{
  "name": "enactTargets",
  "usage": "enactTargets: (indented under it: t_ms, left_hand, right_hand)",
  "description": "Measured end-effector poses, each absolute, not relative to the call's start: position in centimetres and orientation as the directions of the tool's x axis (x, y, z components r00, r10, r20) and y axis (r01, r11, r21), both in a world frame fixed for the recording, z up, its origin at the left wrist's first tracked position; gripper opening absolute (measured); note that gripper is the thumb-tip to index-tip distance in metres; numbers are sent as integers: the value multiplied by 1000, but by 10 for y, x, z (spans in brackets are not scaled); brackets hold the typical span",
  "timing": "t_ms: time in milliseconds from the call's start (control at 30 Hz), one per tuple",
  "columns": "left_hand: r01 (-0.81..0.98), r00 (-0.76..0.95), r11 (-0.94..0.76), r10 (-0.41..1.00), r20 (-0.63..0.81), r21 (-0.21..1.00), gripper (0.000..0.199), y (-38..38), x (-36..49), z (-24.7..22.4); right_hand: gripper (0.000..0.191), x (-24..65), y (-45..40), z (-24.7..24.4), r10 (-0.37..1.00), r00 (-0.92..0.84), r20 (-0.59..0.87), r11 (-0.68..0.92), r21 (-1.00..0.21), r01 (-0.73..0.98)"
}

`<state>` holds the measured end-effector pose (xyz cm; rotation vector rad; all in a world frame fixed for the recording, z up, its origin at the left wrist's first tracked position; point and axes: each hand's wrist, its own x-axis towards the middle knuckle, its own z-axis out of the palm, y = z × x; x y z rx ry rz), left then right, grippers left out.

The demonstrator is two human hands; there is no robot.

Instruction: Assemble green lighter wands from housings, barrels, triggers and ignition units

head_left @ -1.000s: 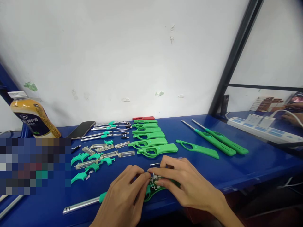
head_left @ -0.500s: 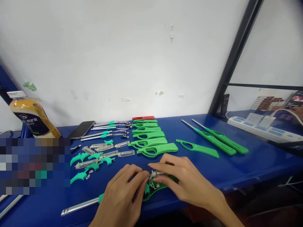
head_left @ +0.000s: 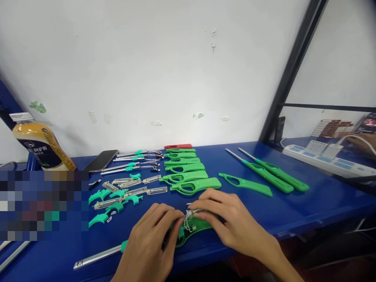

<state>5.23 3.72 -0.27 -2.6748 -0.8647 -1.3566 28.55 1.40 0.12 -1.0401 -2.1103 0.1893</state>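
My left hand [head_left: 152, 239] is closed, its thumb and forefinger pinching a thin white wire [head_left: 186, 225] beside the tank's valve end. Between the thumb and fingers of my right hand [head_left: 235, 219] is a clear fuel tank [head_left: 192, 212], mostly covered by them. Under both hands lies an opened green lighter shell [head_left: 202, 225] with a teal trigger [head_left: 181, 232] in it. A silver lighter tube [head_left: 98, 256] sticks out to the left, past my left hand.
Loose clear fuel tanks [head_left: 135, 191] and teal triggers [head_left: 98, 219] lie left. Behind them are wired metal tubes [head_left: 117, 170] and a phone [head_left: 101, 161]. Green shell halves [head_left: 202, 185] line the middle; two assembled lighters [head_left: 270, 176] lie right. A juice bottle [head_left: 44, 145] stands far left.
My right hand has lifted and tilted the fuel tank slightly, so more of the green shell shows below it. My left hand stays at the wire, nearly unmoved.
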Motion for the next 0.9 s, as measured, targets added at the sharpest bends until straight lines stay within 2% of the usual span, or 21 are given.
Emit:
enactTargets:
  t_ms: [267,567,900]
  left_hand:
    - [464,493,-863,439,751,199,21,34,51,-2]
    - [470,503,-868,412,760,160,21,35,51,-2]
    - [500,465,-833,487,739,234,14,35,49,-1]
  right_hand:
    - [20,287,16,-3,680,-407,609,696,-361,621]
    - [20,287,14,-2,679,-406,612,696,-359,622]
    - [20,287,15,-2,682,-378,626,681,-355,641]
